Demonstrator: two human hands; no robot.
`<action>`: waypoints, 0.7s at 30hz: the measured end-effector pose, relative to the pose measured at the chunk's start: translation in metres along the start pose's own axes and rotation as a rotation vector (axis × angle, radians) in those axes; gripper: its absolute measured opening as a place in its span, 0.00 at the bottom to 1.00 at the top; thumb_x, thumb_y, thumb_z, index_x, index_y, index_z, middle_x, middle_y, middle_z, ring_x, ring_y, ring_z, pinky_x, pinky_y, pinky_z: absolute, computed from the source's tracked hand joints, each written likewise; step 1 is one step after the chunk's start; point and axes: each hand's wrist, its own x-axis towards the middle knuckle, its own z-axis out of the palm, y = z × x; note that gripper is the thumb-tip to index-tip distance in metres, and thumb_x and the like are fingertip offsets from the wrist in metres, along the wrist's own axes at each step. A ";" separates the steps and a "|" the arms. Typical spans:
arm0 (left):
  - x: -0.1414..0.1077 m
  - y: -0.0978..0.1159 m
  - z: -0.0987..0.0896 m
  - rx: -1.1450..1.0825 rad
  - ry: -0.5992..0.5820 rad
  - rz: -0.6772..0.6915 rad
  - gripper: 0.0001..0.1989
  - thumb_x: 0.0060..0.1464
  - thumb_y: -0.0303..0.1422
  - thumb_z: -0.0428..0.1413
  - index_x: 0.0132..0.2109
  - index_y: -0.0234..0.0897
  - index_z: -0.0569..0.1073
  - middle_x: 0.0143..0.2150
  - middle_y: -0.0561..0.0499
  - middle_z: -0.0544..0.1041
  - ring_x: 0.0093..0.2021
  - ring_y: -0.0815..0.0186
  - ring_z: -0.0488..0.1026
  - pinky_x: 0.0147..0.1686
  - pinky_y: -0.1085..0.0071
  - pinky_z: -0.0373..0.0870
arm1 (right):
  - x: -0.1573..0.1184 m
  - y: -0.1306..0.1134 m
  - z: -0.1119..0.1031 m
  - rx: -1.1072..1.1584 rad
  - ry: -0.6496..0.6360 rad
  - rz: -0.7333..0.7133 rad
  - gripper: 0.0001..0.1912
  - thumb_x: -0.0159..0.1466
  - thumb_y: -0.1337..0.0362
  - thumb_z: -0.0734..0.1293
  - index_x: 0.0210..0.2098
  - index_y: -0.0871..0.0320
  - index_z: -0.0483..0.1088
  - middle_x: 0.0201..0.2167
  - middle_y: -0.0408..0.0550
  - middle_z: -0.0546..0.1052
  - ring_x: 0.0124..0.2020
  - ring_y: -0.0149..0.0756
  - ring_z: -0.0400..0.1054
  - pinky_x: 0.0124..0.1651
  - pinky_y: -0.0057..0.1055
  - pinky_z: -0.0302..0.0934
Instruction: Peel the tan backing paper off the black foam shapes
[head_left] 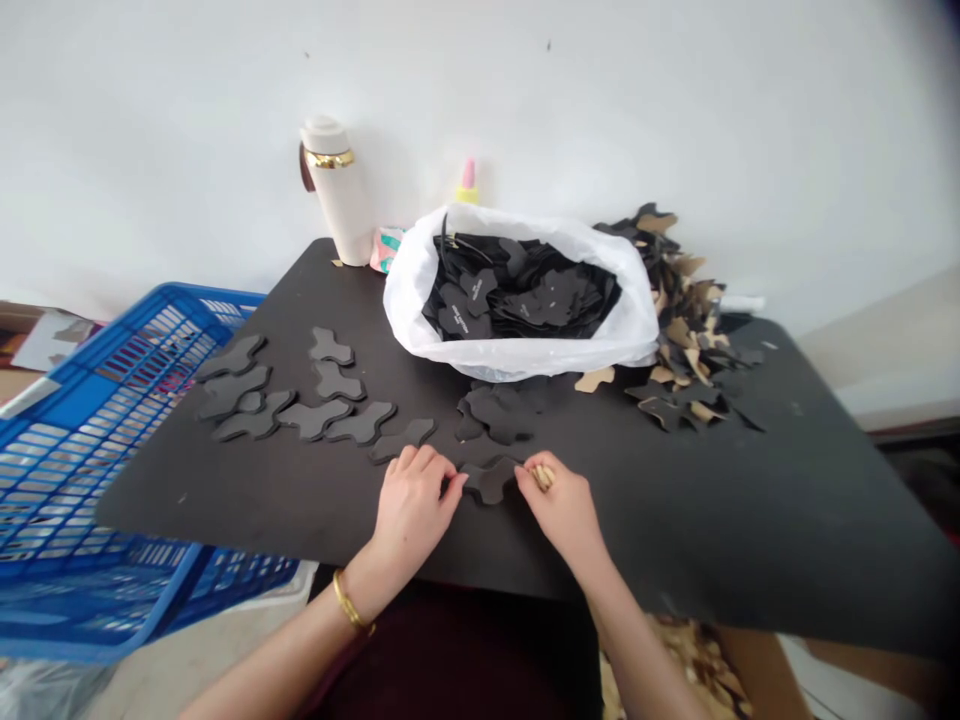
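While both hands are at the near edge of the worktop (712,520), a black piece (491,482) lies flat between them. Left hand (418,500): fingers bent, thumb at the piece's left end; can't tell if they pinch it. Right hand (559,505): fingers curled around some tan bits (543,477), thumb and forefinger at the piece's right end.

White plastic bag (411,285), far middle, mouth wide open, holds a heap of black cutouts (551,295), some with pale printing. Loose dark pieces (499,412) lie just on its near side; black and tan scraps (686,350) are piled to its right. Wavy stacks (300,415) run along the left.

Blue basket (56,400), left, beside the worktop; contents unclear through the mesh. Cardboard box (761,665), near right, below, has tan scraps (694,655) next to its wall. Cream bottle (341,205), far left, capped, contents hidden.
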 end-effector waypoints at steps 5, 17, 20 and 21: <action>0.007 -0.010 0.012 0.114 -0.046 0.042 0.10 0.57 0.34 0.61 0.30 0.39 0.69 0.31 0.49 0.75 0.38 0.55 0.69 0.37 0.61 0.60 | 0.011 -0.005 0.005 -0.364 -0.103 0.079 0.12 0.63 0.53 0.62 0.33 0.51 0.72 0.27 0.47 0.77 0.29 0.40 0.71 0.28 0.29 0.49; 0.023 0.002 0.012 -0.015 -0.220 0.702 0.28 0.65 0.33 0.50 0.68 0.33 0.55 0.71 0.39 0.56 0.72 0.53 0.47 0.68 0.55 0.48 | 0.018 0.003 -0.006 -0.458 -0.169 -0.006 0.17 0.65 0.50 0.62 0.27 0.54 0.69 0.28 0.48 0.78 0.31 0.40 0.73 0.28 0.29 0.50; 0.023 0.003 0.025 -0.018 -0.303 0.782 0.37 0.64 0.43 0.51 0.71 0.31 0.47 0.73 0.39 0.50 0.73 0.54 0.44 0.69 0.55 0.44 | 0.014 0.016 -0.016 -0.267 -0.134 -0.016 0.15 0.63 0.55 0.63 0.24 0.55 0.67 0.22 0.44 0.74 0.25 0.35 0.70 0.26 0.27 0.52; 0.023 0.002 0.028 0.000 -0.317 0.794 0.38 0.63 0.45 0.51 0.72 0.31 0.47 0.73 0.39 0.49 0.73 0.54 0.44 0.70 0.55 0.42 | 0.013 0.022 -0.022 -0.162 -0.116 0.005 0.15 0.63 0.53 0.63 0.25 0.55 0.67 0.20 0.42 0.73 0.23 0.34 0.68 0.24 0.26 0.52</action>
